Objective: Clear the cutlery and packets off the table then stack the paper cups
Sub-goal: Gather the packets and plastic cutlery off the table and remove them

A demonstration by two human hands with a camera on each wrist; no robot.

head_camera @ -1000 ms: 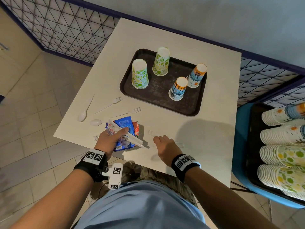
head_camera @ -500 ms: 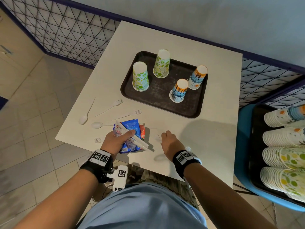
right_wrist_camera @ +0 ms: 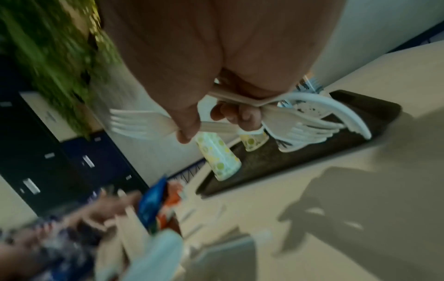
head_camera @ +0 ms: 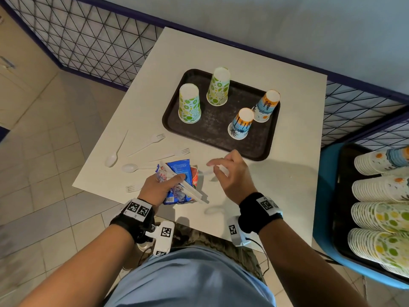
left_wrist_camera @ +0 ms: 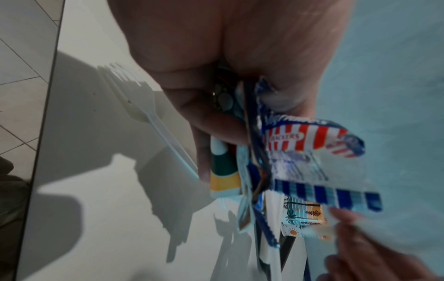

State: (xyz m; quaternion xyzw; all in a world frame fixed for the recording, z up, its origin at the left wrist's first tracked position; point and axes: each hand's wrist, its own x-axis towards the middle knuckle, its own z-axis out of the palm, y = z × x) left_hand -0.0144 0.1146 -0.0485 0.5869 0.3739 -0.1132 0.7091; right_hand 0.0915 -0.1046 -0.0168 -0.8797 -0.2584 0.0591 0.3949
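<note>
My left hand (head_camera: 174,180) grips a bundle of packets (head_camera: 179,170) and white plastic cutlery (head_camera: 190,190) just above the white table's (head_camera: 276,185) front edge. In the left wrist view the packets (left_wrist_camera: 300,140) are pinched between thumb and fingers. My right hand (head_camera: 218,167) hovers right of the bundle, gripping several white forks (right_wrist_camera: 300,129). Loose on the table to the left lie two spoons (head_camera: 111,159) (head_camera: 129,167) and three forks (head_camera: 155,139) (head_camera: 179,152) (head_camera: 132,187). Several paper cups (head_camera: 190,103) stand upside down on the dark tray (head_camera: 212,127).
A blue chair (head_camera: 325,196) at the right carries a dark tray with rows of stacked paper cups (head_camera: 380,196). A mesh fence (head_camera: 99,41) runs along the table's left and far sides. Tiled floor lies beyond the table's left edge.
My right hand has risen off the table near the front edge and moved forward toward the tray, now holding forks. The left hand keeps its bundle in about the same place.
</note>
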